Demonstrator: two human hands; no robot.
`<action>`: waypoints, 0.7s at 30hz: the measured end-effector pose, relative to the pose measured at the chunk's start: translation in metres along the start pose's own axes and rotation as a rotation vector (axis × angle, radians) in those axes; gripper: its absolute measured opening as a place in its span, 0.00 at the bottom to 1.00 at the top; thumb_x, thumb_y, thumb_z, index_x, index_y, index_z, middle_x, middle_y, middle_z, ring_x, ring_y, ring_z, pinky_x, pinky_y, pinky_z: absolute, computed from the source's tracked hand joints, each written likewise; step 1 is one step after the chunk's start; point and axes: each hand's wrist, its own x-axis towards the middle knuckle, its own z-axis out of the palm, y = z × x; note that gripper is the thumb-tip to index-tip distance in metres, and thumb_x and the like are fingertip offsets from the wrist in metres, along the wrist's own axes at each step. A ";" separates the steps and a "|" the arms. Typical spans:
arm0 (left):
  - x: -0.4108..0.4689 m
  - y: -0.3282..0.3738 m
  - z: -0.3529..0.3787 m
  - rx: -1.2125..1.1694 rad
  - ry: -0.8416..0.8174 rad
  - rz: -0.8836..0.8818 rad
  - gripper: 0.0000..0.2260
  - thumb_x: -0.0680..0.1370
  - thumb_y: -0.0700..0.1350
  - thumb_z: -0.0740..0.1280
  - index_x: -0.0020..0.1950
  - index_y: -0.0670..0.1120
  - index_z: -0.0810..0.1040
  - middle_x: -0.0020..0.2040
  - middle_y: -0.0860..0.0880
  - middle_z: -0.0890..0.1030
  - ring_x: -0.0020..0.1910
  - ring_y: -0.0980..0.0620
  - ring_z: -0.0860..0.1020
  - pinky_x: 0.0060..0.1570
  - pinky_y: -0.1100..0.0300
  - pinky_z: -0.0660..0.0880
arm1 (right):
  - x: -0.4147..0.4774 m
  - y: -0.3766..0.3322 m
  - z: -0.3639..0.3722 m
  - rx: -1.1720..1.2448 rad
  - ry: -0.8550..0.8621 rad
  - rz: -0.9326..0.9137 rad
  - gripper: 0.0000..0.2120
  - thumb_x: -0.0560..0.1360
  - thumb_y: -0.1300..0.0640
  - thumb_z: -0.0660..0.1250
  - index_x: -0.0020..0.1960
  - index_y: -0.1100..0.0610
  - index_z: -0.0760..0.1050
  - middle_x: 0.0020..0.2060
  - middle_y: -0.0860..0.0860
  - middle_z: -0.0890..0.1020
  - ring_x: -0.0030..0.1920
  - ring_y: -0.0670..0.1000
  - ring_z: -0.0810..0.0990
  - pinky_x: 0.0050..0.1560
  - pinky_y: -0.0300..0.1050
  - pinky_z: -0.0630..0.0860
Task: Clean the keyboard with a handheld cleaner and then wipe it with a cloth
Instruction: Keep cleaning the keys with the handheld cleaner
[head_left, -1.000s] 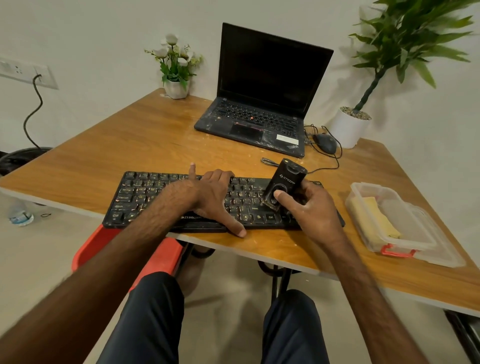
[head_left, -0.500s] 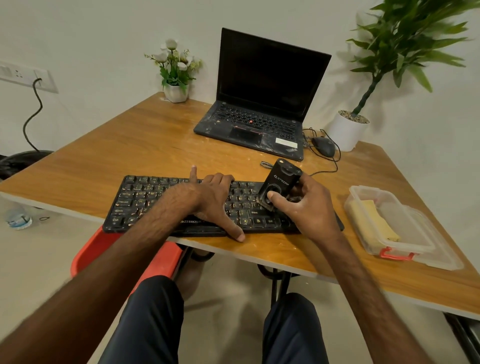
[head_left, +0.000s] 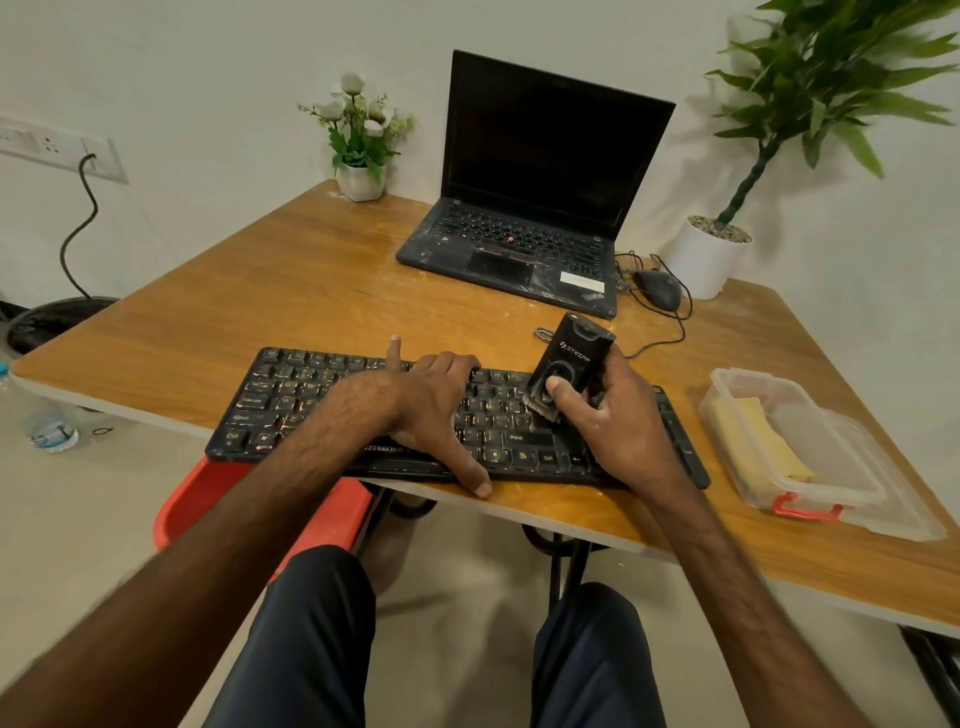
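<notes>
Person's right hand (head_left: 618, 421) is gripping the handheld cleaner (head_left: 569, 358): fingers wrapping round its far side, thumb pressing on the round button at the front, so closed tight on it w/ no slack showing. Cleaner is leaning, top tilting away from the fingers. Its bristle end (head_left: 537, 408) is pointing down & touching the keys just below-left of the thumb tip.

The keyboard (head_left: 291, 400) is lying flat at the near edge of the table (head_left: 311, 291), long axis running side to side under both sets of fingers. Brush is sitting on the right-hand part, so most keys are stretching off to the left of the right-hand fingers.

The left hand (head_left: 431, 410) is lying palm down on mid-keyboard, gripping nothing. Index is sticking straight out past the far edge, other fingers bending loosely at the top row, thumb reaching to the near edge. Can't tell if the bent ones are hooking that edge. Prob. just steadying the board.

Brushing stage seems to be going on, wiping not yet begun. Next sweep is likely heading left along the long axis, & the left-hand fingers are sitting just beside the bristles, right in that path.

The cloth (head_left: 758, 441), yellow, is lying in a clear container (head_left: 857, 499) well off to the right of the right-hand fingers, so that hand is the nearer one.
</notes>
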 end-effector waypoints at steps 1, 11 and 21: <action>0.000 0.000 0.000 -0.003 0.001 0.001 0.64 0.60 0.73 0.74 0.81 0.49 0.40 0.82 0.48 0.48 0.81 0.47 0.46 0.71 0.31 0.30 | -0.001 0.000 0.000 -0.018 -0.011 -0.008 0.21 0.77 0.50 0.69 0.68 0.53 0.69 0.54 0.44 0.79 0.51 0.39 0.77 0.44 0.30 0.71; -0.002 -0.001 0.000 -0.014 0.024 0.023 0.64 0.59 0.73 0.74 0.81 0.50 0.42 0.82 0.49 0.51 0.81 0.47 0.49 0.72 0.31 0.32 | 0.006 -0.005 -0.018 -0.223 -0.094 -0.105 0.28 0.74 0.43 0.69 0.70 0.51 0.66 0.57 0.48 0.81 0.49 0.46 0.79 0.47 0.47 0.80; -0.002 -0.002 0.002 -0.029 0.005 0.027 0.67 0.54 0.76 0.70 0.81 0.51 0.41 0.82 0.50 0.49 0.81 0.47 0.47 0.72 0.30 0.32 | -0.006 0.001 -0.021 -0.161 -0.040 -0.131 0.26 0.73 0.47 0.72 0.67 0.52 0.69 0.55 0.46 0.81 0.51 0.45 0.80 0.45 0.37 0.77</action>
